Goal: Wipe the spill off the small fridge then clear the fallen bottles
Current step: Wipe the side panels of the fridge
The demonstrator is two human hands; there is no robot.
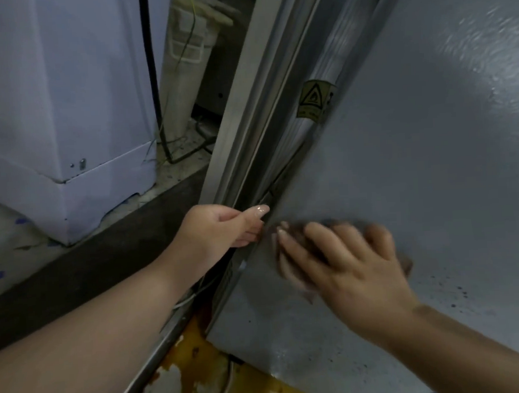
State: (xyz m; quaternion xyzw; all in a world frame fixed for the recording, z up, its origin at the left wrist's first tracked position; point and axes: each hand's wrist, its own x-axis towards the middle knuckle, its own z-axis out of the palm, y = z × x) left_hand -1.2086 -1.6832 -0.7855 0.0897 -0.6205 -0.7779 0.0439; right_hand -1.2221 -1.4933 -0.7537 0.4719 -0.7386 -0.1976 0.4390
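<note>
The small grey fridge (416, 144) fills the right of the head view, its flat side facing me. My right hand (344, 261) presses a brownish cloth (403, 265) flat against that side, fingers spread and blurred. Dark specks of spill (458, 293) dot the surface just right of the hand. My left hand (223, 229) grips the fridge's left edge, thumb on top and fingers curled round the rim. An orange-brown puddle (200, 348) lies on the floor under the fridge's lower corner. No bottles are in view.
A white appliance (62, 117) stands at the left on a raised floor with a dark step (103, 251). A black cable (154, 81) and a pale cylinder (189, 64) sit in the gap behind. A yellow warning sticker (314, 100) is on the fridge's back edge.
</note>
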